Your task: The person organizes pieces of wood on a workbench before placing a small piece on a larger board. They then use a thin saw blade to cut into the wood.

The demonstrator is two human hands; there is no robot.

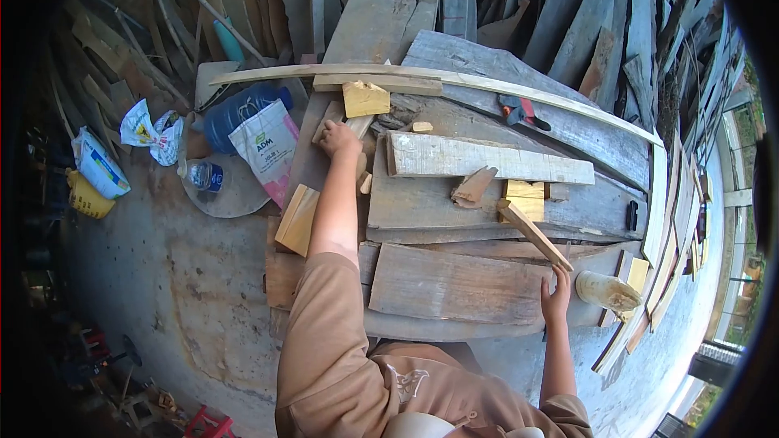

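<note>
My left hand (341,139) is stretched to the far left of the workbench, its fingers curled on a short piece of wood (358,124). Just beyond it sits a pale yellow wooden block (366,100) with a notched top. On the near right, my right hand (556,294) has its fingertips at the lower end of a narrow wooden stick (534,233). That stick lies slanted, its upper end by a yellow wooden block (524,199). A long whitewashed beam (487,157) and a jagged wood scrap (474,188) lie between my hands.
Grey boards (458,280) make up the bench top. A clamp-like tool with red parts (523,112) lies at the back, a cut plastic container (607,290) at right. A large blue bottle (242,118) and a white sack (266,146) are at left. Planks (578,20) lean behind.
</note>
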